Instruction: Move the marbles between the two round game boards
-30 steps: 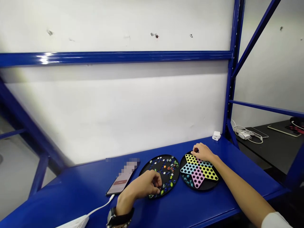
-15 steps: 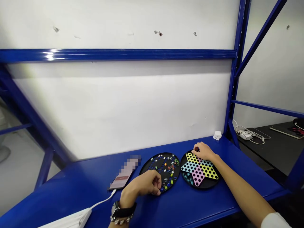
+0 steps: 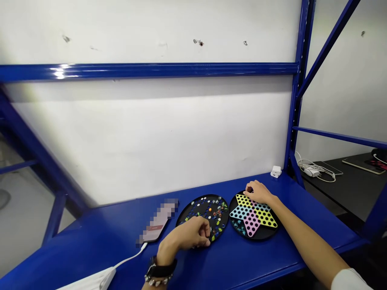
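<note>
My left hand (image 3: 195, 233) is bent over the near edge of a round black tray (image 3: 202, 217) that holds many loose glass marbles (image 3: 223, 205). Its fingers are curled together, and what they hold, if anything, is hidden. On the right lies a round black board with a raised Chinese checkers star (image 3: 252, 221) in yellow, blue and pink, full of dark holes. Blue-green marbles (image 3: 238, 226) sit in one of its rim compartments. At this board's far edge my right hand (image 3: 256, 191) has its fingers curled downward; their tips are out of sight.
A phone (image 3: 159, 223), partly pixelated, lies left of the tray, its white cable running to a white power strip (image 3: 90, 280). A white charger (image 3: 275, 172) stands at the back right of the blue table (image 3: 121, 225). Blue frame posts rise at both sides.
My left hand has shifted slightly right along the tray's near edge, over marbles that showed there before. The right hand stays at the star board's far edge. The view has turned a little.
</note>
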A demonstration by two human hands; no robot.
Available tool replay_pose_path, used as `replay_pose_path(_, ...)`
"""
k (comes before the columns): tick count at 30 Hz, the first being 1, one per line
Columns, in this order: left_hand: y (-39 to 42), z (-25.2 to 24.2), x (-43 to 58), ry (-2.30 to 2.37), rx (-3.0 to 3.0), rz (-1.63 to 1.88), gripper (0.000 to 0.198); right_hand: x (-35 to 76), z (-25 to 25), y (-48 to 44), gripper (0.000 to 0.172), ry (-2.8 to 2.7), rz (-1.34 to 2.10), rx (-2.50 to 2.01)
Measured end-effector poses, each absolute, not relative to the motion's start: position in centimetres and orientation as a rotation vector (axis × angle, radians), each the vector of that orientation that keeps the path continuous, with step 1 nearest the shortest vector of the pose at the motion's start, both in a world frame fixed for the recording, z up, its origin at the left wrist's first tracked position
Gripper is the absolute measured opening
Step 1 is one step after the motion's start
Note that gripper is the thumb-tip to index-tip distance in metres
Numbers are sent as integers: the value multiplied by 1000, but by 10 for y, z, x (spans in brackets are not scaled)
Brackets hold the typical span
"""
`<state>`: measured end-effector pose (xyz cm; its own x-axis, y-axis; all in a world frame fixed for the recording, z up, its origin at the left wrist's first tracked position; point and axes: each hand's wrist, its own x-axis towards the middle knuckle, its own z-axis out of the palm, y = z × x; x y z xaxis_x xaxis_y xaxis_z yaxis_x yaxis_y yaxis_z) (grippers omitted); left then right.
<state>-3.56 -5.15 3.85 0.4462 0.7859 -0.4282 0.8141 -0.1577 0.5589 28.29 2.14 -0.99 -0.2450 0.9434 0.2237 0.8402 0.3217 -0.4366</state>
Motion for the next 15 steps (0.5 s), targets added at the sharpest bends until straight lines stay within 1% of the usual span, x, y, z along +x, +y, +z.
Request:
replay_pose_path(3, -49, 40, -38, 1329, 1953, 52, 21, 282, -10, 22, 25, -2149, 305, -1568)
replay_pose_path(7, -45, 47, -33, 1321, 2111, 359, 27, 282, -11, 23, 25, -2147, 287, -1569)
replay_pose_path(11, -35, 52, -7, 1274, 2178, 561, 26, 282, -13, 23, 25, -2153, 285, -1551)
replay_pose_path(15, -15, 44, 30, 1192, 2271, 615, 23, 282, -14, 24, 23, -2142, 269, -1552)
